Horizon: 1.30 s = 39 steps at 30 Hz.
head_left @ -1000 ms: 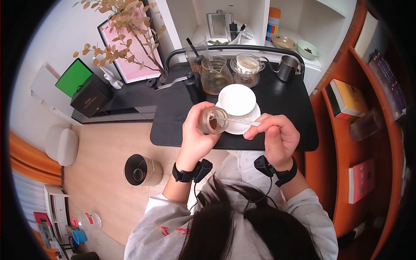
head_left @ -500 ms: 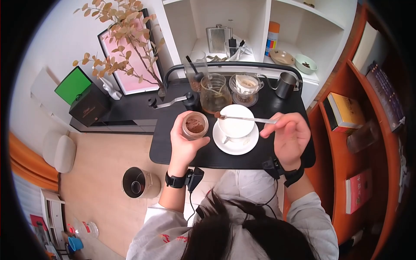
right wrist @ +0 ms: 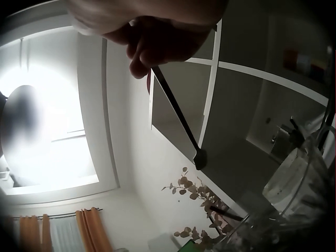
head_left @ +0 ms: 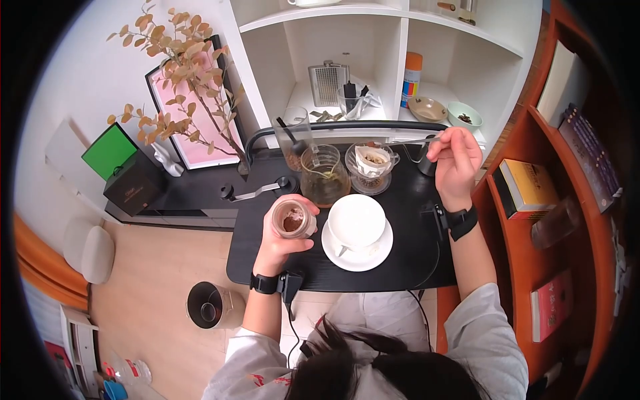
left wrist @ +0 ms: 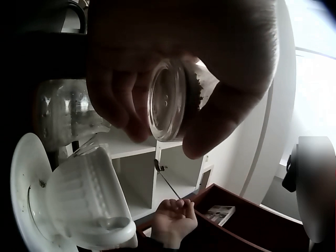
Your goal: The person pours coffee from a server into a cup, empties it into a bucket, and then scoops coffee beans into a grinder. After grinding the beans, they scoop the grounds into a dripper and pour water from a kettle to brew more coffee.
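My left hand [head_left: 275, 243] grips a small glass jar [head_left: 292, 220] with brown powder inside, above the left part of the black table [head_left: 413, 247]. Pinched in the fingers of my right hand [head_left: 460, 163] is a thin long-handled spoon [right wrist: 176, 107], raised over the table's back right. In the head view its far end overlaps the area above a glass dripper [head_left: 371, 177] lined with a paper filter [head_left: 373, 159]. A white cup [head_left: 357, 220] stands on a white saucer [head_left: 367, 263] between the hands. The spoon's bowl looks dark in the right wrist view.
Behind the jar stand a glass server [head_left: 325, 180], a hand grinder [head_left: 287, 185] with its crank pointing left, and a tall glass [head_left: 292, 137] holding a black scoop. A metal kettle [head_left: 427, 165] is partly hidden by my right hand. The table's back has a black rail [head_left: 347, 125].
My right hand has moved up and away with the spoon, from over the cup to the table's back right. My left hand has drawn the jar left, away from the cup. The head view has tilted up.
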Each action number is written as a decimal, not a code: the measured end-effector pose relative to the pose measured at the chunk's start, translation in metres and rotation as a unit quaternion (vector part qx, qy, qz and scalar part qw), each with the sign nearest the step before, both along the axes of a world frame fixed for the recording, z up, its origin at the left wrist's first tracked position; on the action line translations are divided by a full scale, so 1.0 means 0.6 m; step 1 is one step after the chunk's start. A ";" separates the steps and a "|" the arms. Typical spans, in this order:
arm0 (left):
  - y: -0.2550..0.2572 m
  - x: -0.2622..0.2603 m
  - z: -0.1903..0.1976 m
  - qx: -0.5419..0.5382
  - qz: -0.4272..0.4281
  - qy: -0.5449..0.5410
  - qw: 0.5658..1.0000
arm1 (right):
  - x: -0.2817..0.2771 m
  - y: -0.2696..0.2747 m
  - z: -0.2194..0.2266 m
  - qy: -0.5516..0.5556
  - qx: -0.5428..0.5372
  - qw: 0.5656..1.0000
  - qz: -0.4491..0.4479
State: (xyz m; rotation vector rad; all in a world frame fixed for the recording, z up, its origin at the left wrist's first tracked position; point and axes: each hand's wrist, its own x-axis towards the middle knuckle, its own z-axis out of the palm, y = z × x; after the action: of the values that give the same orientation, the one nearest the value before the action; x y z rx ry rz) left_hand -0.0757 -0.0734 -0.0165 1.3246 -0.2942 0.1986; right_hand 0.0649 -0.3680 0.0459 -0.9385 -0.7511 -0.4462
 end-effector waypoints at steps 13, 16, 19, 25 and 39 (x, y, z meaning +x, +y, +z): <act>0.023 0.043 -0.004 0.042 -0.121 0.026 0.991 | 0.089 0.019 -0.022 0.129 -0.171 0.976 -0.024; 0.030 0.043 -0.015 0.029 -0.118 0.035 0.992 | 0.099 0.030 -0.024 0.162 -0.192 0.968 -0.013; 0.032 0.040 -0.019 0.022 -0.107 0.039 0.993 | 0.088 0.031 -0.018 0.145 -0.218 0.965 -0.027; 0.027 0.042 -0.025 0.039 -0.094 0.052 0.993 | 0.066 0.027 0.000 0.108 -0.258 0.960 0.008; 0.032 0.049 -0.040 0.025 -0.105 0.058 0.992 | 0.067 0.014 0.012 0.110 -0.230 0.967 0.029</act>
State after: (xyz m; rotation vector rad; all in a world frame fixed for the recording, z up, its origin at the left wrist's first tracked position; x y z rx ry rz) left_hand -0.0462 -0.0545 -0.0404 1.3383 -0.3394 -0.0640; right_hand 0.1052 -0.3595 0.0532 -1.3716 -0.6887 -0.1089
